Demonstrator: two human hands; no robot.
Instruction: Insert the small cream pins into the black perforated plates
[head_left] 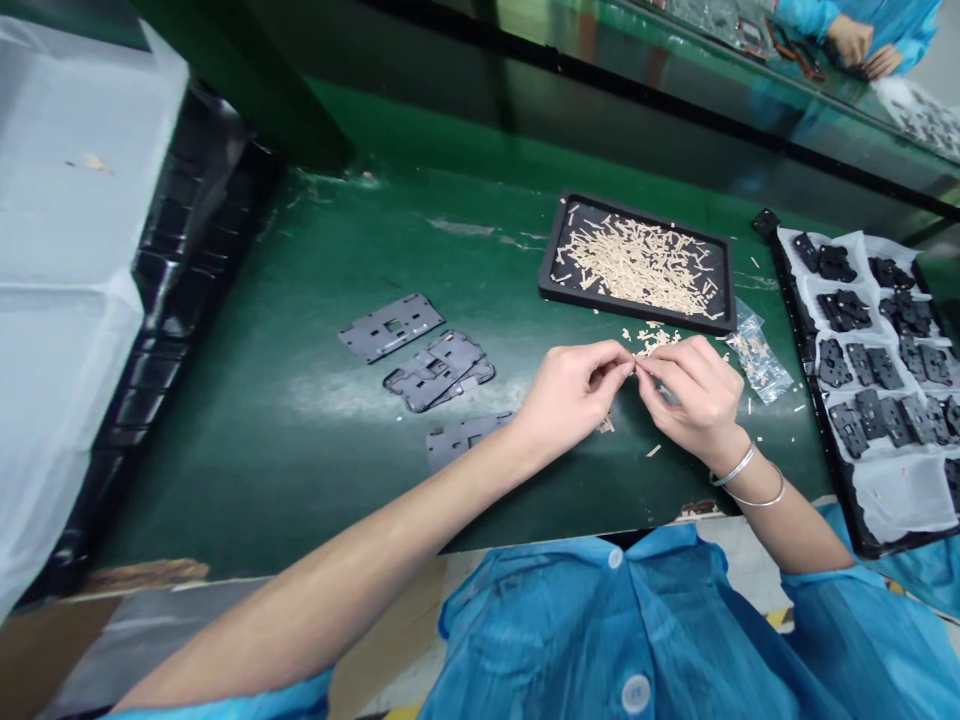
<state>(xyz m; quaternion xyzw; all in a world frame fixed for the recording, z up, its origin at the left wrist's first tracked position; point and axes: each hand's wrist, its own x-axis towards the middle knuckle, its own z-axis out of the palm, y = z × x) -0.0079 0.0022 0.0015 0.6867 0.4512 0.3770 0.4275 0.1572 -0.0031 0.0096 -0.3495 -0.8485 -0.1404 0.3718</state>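
Observation:
Fingertips pinched, my left hand (pixel 577 390) meets my right hand (pixel 694 390) over the green table. Between them is something very small, mostly hidden by the fingers; I cannot make out what it is. Small pale strips (pixel 656 340) lie loose just beyond the fingertips. Farther back, a black tray (pixel 551 285) holds a heap of the same pale strips. Left of my hands lie flat dark grey plates: one alone (pixel 392 327), an overlapping pair (pixel 439 370), and another (pixel 465 437) partly covered by my left forearm.
A clear plastic bag (pixel 759 355) lies right of the strips. At the right edge, a lined tray (pixel 889 490) holds several black parts. Black trays with white sheeting (pixel 67 200) stand at the left. Beyond the partition, a co-worker's hands (pixel 862 45) handle something dark.

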